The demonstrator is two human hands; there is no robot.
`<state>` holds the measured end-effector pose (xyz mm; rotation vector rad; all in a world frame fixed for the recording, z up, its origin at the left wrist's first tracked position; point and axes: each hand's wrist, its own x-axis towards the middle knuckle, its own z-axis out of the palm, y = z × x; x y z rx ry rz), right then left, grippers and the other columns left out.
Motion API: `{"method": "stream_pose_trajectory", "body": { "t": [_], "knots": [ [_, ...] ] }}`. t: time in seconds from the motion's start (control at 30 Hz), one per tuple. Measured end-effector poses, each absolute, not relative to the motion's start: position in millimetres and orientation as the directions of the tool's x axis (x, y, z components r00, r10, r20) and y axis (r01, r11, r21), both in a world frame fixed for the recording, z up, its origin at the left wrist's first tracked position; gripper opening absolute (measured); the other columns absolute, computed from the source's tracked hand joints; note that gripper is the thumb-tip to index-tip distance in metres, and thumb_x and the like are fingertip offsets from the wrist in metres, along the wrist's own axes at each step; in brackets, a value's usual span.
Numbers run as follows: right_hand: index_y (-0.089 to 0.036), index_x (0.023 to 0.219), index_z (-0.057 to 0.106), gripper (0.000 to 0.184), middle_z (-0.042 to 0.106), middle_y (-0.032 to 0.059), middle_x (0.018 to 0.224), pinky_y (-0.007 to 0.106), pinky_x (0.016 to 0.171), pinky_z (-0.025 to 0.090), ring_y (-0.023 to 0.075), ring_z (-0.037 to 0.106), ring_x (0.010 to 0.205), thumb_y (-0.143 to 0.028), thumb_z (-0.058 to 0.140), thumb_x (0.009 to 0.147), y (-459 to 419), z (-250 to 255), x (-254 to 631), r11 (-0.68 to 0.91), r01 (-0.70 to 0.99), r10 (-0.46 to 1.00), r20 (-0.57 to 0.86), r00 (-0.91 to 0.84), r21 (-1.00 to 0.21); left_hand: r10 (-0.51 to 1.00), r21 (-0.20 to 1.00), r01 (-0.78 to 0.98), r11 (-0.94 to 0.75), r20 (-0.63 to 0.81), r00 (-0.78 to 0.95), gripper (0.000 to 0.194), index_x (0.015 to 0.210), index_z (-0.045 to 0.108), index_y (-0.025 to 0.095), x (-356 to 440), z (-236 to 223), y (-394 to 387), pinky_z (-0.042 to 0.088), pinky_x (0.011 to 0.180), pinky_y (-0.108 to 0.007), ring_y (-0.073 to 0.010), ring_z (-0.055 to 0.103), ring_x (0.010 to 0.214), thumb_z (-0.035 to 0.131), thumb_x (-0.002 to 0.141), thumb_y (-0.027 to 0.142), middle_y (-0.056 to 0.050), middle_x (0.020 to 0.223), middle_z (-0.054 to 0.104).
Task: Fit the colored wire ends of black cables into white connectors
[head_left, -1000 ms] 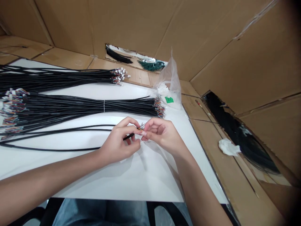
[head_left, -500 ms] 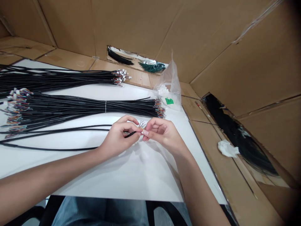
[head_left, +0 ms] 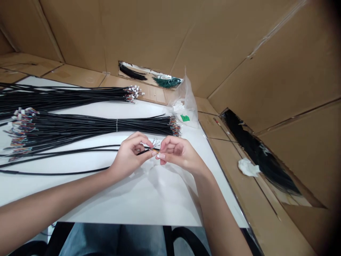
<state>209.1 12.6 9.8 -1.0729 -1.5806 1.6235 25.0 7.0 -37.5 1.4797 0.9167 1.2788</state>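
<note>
While the left hand is clenching a black multi-core cable, the right hand is pinching its stripped end, thin wires fanning out.

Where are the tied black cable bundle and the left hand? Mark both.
tied black cable bundle [head_left: 117,125], head view, on the tie at its middle
left hand [head_left: 130,157], head view, on the back of the hand

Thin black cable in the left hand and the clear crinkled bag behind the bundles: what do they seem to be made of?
The thin black cable in the left hand looks plastic-sheathed, perhaps PVC: smooth, dark, with a soft sheen and flexible curves. The clear crinkled bag looks like thin polyethylene film: glossy, see-through, softly creased; the exact plastic can't be told.
</note>
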Motion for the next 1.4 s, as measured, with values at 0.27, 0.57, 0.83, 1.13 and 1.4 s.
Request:
{"method": "stream_pose_trajectory", "body": {
  "t": [0.27,0.57,0.83,1.13,1.4],
  "knots": [
    [-0.017,0.086,0.053,0.029,0.065,-0.0030,0.064,0.022,0.054,0.050,0.0108,0.062,0.055,-0.024,0.078,0.070,13,12,211,-0.033,0.084,0.872,-0.069,-0.484,-0.996,0.938,0.956,-0.022,-0.292,0.291,0.189,0.017,0.072,0.063,0.016,23,-37,8,0.043,0.056,-0.023,-0.0095,0.053,0.065,0.075,0.072,0.028,0.000,0.077,0.054],
    [-0.019,0.090,0.052,0.031,0.066,-0.0036,0.065,0.023,0.054,0.048,0.0113,0.061,0.053,-0.024,0.076,0.071,15,11,212,-0.002,0.036,0.866,-0.020,-0.499,-0.999,0.931,0.950,-0.053,-0.307,0.312,0.189,0.010,0.076,0.062,0.016,24,-38,10,0.043,0.057,-0.022,-0.0090,0.054,0.066,0.070,0.074,0.022,0.000,0.083,0.053],
    [-0.019,0.091,0.053,0.028,0.067,-0.0026,0.063,0.025,0.054,0.052,0.0132,0.064,0.052,-0.028,0.072,0.074,11,12,206,0.008,0.047,0.880,-0.015,-0.476,-0.999,0.949,0.968,-0.040,-0.249,0.252,0.189,0.009,0.076,0.059,0.016,24,-40,7,0.044,0.061,-0.022,-0.0104,0.059,0.069,0.068,0.074,0.018,0.000,0.083,0.056],
    [-0.017,0.081,0.057,0.023,0.065,-0.0017,0.056,0.022,0.049,0.052,0.0117,0.063,0.048,-0.038,0.065,0.080,12,11,201,-0.004,0.141,0.930,-0.055,-0.364,-0.990,0.949,0.973,-0.059,-0.224,0.232,0.212,0.008,0.077,0.059,0.016,24,-37,5,0.044,0.061,-0.021,-0.0108,0.058,0.070,0.066,0.074,0.019,-0.001,0.079,0.059],
    [-0.015,0.076,0.062,0.024,0.066,0.0012,0.060,0.022,0.052,0.053,0.0116,0.064,0.051,-0.037,0.062,0.082,15,8,202,-0.053,0.205,0.925,-0.125,-0.358,-0.977,0.928,0.948,-0.064,-0.312,0.318,0.193,0.004,0.074,0.062,0.017,21,-35,7,0.043,0.063,-0.023,-0.0123,0.055,0.073,0.062,0.078,0.018,-0.002,0.079,0.056]
  ]
}}
